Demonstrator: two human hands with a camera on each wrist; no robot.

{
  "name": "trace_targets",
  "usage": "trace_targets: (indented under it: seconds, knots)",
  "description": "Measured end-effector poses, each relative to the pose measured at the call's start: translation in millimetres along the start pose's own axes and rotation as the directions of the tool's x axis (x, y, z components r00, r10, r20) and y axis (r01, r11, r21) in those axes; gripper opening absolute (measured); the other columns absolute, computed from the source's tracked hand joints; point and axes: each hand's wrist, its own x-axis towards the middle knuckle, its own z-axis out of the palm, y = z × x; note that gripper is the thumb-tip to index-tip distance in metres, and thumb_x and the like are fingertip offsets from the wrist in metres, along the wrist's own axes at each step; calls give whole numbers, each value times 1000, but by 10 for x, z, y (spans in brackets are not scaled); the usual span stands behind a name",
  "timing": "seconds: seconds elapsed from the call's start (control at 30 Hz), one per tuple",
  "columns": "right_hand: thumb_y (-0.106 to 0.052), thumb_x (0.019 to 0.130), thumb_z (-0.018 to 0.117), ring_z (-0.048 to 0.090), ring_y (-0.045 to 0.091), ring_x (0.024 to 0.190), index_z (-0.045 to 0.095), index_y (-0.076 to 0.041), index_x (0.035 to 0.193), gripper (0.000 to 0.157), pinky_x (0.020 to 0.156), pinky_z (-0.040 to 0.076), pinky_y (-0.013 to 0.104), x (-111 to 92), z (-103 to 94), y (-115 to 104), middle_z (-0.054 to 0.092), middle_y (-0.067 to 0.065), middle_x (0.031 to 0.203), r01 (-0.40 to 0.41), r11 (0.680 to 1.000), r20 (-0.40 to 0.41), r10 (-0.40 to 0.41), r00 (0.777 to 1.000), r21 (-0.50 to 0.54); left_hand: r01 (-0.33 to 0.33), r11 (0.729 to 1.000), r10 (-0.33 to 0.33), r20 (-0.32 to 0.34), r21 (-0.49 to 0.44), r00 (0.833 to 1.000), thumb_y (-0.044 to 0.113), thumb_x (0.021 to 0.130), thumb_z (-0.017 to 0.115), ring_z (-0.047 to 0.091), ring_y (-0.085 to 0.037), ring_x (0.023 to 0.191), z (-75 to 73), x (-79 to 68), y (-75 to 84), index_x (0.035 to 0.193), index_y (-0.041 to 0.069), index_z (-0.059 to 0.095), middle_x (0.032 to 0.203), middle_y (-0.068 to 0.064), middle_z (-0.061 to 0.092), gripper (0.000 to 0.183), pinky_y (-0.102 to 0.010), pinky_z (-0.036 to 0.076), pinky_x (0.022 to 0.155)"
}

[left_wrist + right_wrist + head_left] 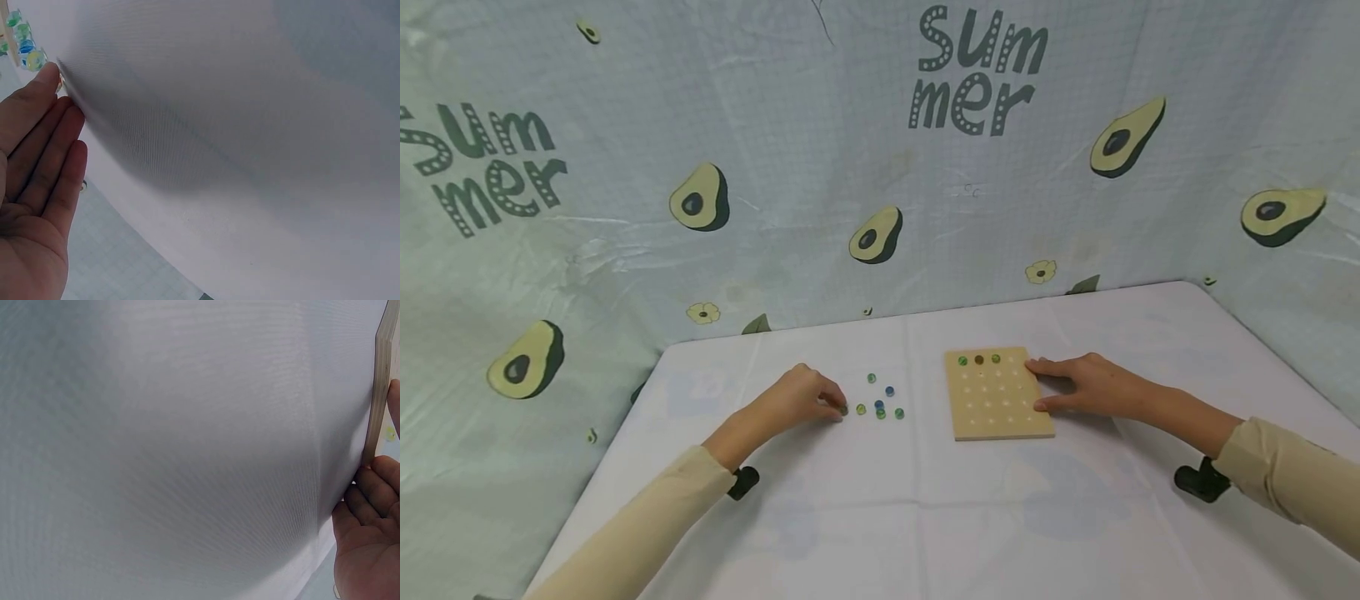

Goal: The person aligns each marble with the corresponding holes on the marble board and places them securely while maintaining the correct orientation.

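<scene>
My left hand (801, 393) is low over the table, thumb and fingertips pinching a glass marble (844, 409) at the left of a loose group. In the left wrist view, an orange-tinted bit of this marble (60, 83) peeks out between thumb and forefinger; the rest is hidden. Green, blue and yellowish marbles (899, 413) lie just right of that hand. A square wooden board (1000, 435) with rows of small hollows lies farther right. Three marbles, green, brown (979, 360) and green, sit in its far row. My right hand (1093, 385) touches the board's right edge with extended fingers.
A white cloth covers the table (850, 533). Behind it hangs a pale curtain (790, 108) printed with avocados and lettering. Each wrist wears a small black camera, such as the left one (744, 482). The table's far edge runs close to the curtain.
</scene>
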Motion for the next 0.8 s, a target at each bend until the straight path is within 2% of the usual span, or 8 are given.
trace_targets:
  seconds: [0.27,0.5,0.8]
  knots:
    - [-66,85,70,47,42,137,54,-8,147,87,105,45,57,23,10,-2,51,21,147,-22,1000,26,22,999,-1,21,1000,-20,-39,7,999,9,85,82,73,-13,88,60,-32,6,92,10,81,90,3,77,7,-31,59,80]
    - [-66,85,70,46,42,137,53,-8,148,87,105,44,57,12,5,5,50,20,148,-30,1000,19,30,999,0,-5,1000,4,-105,-8,994,9,85,82,73,-12,86,73,-57,10,91,10,81,89,2,78,6,-31,59,77]
    - [-67,85,68,48,41,137,54,-9,148,87,104,46,56,-1,6,9,51,19,148,-11,1000,11,11,1000,0,70,997,-63,-189,26,980,13,87,81,73,-18,89,28,-88,112,96,9,81,92,0,78,10,-36,58,79]
